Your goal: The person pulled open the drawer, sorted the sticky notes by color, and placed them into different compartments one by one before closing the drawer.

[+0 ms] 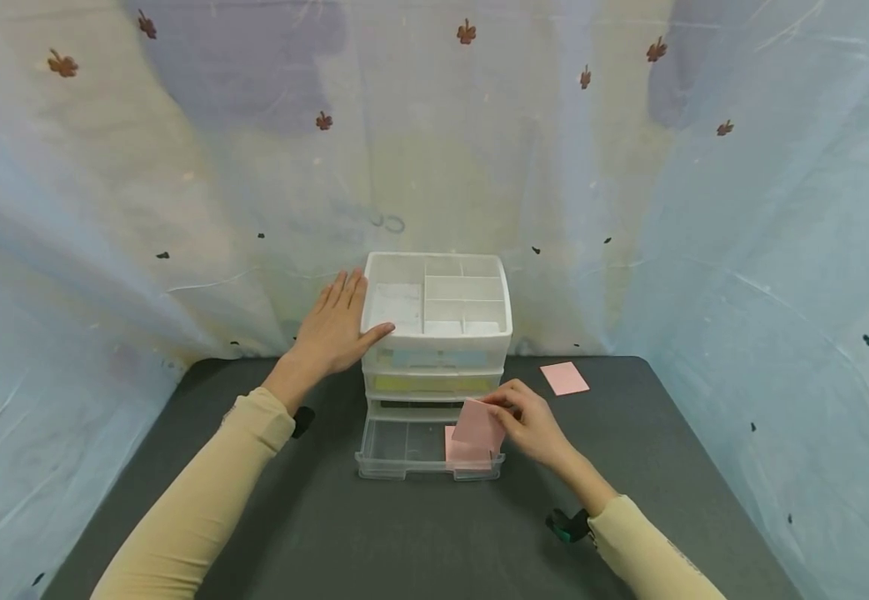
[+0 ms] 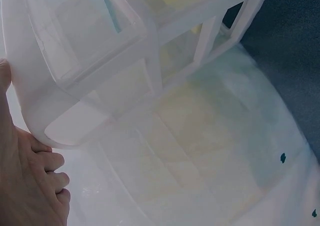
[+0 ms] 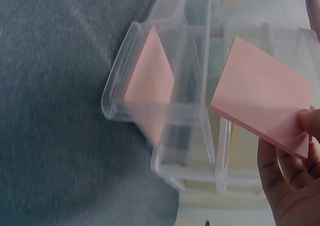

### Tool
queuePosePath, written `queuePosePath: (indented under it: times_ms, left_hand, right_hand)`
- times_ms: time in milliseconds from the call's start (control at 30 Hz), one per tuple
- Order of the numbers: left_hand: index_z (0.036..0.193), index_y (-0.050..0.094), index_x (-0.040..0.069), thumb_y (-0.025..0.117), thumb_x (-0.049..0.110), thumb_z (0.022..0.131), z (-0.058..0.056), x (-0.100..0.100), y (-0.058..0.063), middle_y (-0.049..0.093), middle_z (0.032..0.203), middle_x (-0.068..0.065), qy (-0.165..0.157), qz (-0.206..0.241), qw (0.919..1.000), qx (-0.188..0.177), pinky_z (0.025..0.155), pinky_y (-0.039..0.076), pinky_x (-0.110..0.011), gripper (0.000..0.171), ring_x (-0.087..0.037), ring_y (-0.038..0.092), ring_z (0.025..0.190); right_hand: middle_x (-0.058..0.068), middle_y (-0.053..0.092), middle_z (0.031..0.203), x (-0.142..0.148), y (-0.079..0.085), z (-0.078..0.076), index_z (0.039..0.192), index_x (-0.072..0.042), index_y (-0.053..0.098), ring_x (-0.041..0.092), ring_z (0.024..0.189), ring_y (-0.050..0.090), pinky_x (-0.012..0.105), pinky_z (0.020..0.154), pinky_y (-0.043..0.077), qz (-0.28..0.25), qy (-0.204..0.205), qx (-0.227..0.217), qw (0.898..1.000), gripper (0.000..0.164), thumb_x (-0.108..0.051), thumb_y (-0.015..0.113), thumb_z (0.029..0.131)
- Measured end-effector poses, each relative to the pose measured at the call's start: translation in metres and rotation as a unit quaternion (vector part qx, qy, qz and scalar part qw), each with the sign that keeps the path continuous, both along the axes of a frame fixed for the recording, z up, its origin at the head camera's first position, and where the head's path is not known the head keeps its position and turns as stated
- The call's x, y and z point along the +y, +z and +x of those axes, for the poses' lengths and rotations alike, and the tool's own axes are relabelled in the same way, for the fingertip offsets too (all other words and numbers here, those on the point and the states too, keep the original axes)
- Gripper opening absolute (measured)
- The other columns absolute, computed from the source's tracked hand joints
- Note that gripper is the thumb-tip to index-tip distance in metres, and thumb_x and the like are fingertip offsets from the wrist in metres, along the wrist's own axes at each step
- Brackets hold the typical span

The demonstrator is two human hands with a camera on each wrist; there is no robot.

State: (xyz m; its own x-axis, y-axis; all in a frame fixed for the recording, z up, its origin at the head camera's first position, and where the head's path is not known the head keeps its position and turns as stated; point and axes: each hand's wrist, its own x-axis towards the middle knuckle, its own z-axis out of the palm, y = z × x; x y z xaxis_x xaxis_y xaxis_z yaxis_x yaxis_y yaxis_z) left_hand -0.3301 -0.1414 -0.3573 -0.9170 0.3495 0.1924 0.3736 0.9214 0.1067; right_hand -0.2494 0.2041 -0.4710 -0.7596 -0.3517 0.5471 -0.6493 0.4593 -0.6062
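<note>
A white plastic drawer unit (image 1: 434,354) stands at the back of the table, its bottom clear drawer (image 1: 385,442) pulled out toward me. My left hand (image 1: 335,323) rests on the unit's upper left edge, fingers straight along the side and thumb over the front rim. With my right hand (image 1: 527,423) I pinch a pink sticky note pad (image 3: 265,98) by one edge, tilted over the right part of the open drawer. Another pink sticky note pad (image 3: 150,83) lies inside that drawer, partly hidden in the head view by the held one.
A third pink pad (image 1: 565,378) lies on the dark table (image 1: 434,542), right of the unit. The unit's top tray (image 1: 397,304) is divided into compartments. Yellow shows through one closed drawer (image 1: 434,383). A patterned curtain (image 1: 434,167) hangs behind and around the table.
</note>
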Motion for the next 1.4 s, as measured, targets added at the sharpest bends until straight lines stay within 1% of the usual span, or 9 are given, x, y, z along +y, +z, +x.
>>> queuePosePath:
  times_ms: [100,267,467,767,933,1133,1300,1400]
  left_hand:
    - [0.166,0.001,0.001,0.039,0.069,0.105,-0.001,0.000,0.000,-0.007,0.174,-0.016,0.000,0.000,1.0000,-0.001,0.130,0.000,-0.051,0.099,-0.035,-0.008,0.160]
    - [0.166,0.000,0.000,0.039,0.068,0.105,-0.001,-0.001,0.000,-0.006,0.174,-0.017,0.001,-0.002,1.0000,-0.001,0.130,0.000,-0.051,0.099,-0.035,-0.008,0.160]
    - [0.166,-0.001,0.001,0.039,0.068,0.105,0.000,0.000,0.000,-0.008,0.174,-0.016,0.001,-0.004,1.0000,-0.003,0.130,0.001,-0.051,0.099,-0.035,-0.008,0.160]
    - [0.166,-0.001,0.001,0.039,0.068,0.105,0.000,0.001,0.000,-0.007,0.174,-0.016,0.005,0.000,1.0000,0.000,0.130,0.002,-0.051,0.099,-0.034,-0.008,0.160]
    - [0.166,0.000,0.001,0.039,0.068,0.105,0.000,0.002,0.000,-0.008,0.174,-0.015,0.008,0.000,1.0000,-0.002,0.130,0.002,-0.051,0.099,-0.034,-0.008,0.160]
    - [0.166,-0.001,0.002,0.038,0.069,0.104,0.000,0.002,-0.001,-0.008,0.174,-0.015,0.008,0.003,1.0000,-0.003,0.130,0.002,-0.052,0.100,-0.034,-0.008,0.160]
    - [0.166,-0.002,0.002,0.038,0.069,0.104,-0.001,0.002,-0.002,-0.008,0.174,-0.015,0.011,0.000,0.9999,-0.001,0.130,0.001,-0.052,0.100,-0.035,-0.008,0.160]
    - [0.166,-0.001,0.002,0.039,0.069,0.104,-0.001,0.002,-0.002,-0.007,0.174,-0.015,0.011,0.001,0.9999,-0.001,0.130,0.002,-0.051,0.100,-0.034,-0.008,0.160]
  right_hand:
    - [0.004,0.065,0.101,-0.009,-0.002,-0.001,0.107,-0.006,0.078,0.010,0.079,0.059,0.026,0.065,0.056,0.004,0.006,-0.005,1.000,0.012,-0.002,0.072,0.097]
    - [0.001,0.065,0.102,-0.022,-0.008,-0.002,0.109,-0.008,0.078,0.009,0.078,0.056,0.026,0.065,0.054,0.011,0.017,-0.032,0.999,0.012,-0.005,0.069,0.100]
    - [-0.001,0.064,0.102,-0.038,-0.018,-0.004,0.110,-0.011,0.078,0.009,0.081,0.055,0.026,0.067,0.054,0.021,0.013,-0.053,0.998,0.014,-0.007,0.068,0.101]
    - [0.002,0.066,0.107,-0.055,-0.030,-0.010,0.112,-0.011,0.077,0.012,0.083,0.058,0.028,0.070,0.055,0.045,0.022,-0.065,0.997,0.014,-0.009,0.068,0.102]
    - [0.003,0.066,0.106,-0.060,-0.032,-0.011,0.112,-0.011,0.077,0.016,0.085,0.062,0.032,0.074,0.056,0.071,0.027,-0.088,0.993,0.014,-0.009,0.067,0.102]
    - [0.003,0.066,0.107,-0.064,-0.032,-0.012,0.115,-0.010,0.077,0.017,0.088,0.065,0.032,0.075,0.057,0.097,0.032,-0.106,0.989,0.016,-0.009,0.066,0.103]
    - [0.004,0.068,0.109,-0.069,-0.032,-0.016,0.116,-0.009,0.077,0.017,0.089,0.065,0.033,0.077,0.057,0.100,0.036,-0.119,0.987,0.017,-0.010,0.066,0.103]
    - [0.004,0.068,0.108,-0.071,-0.034,-0.018,0.117,-0.008,0.077,0.017,0.088,0.064,0.033,0.075,0.056,0.098,0.033,-0.130,0.986,0.017,-0.010,0.067,0.103]
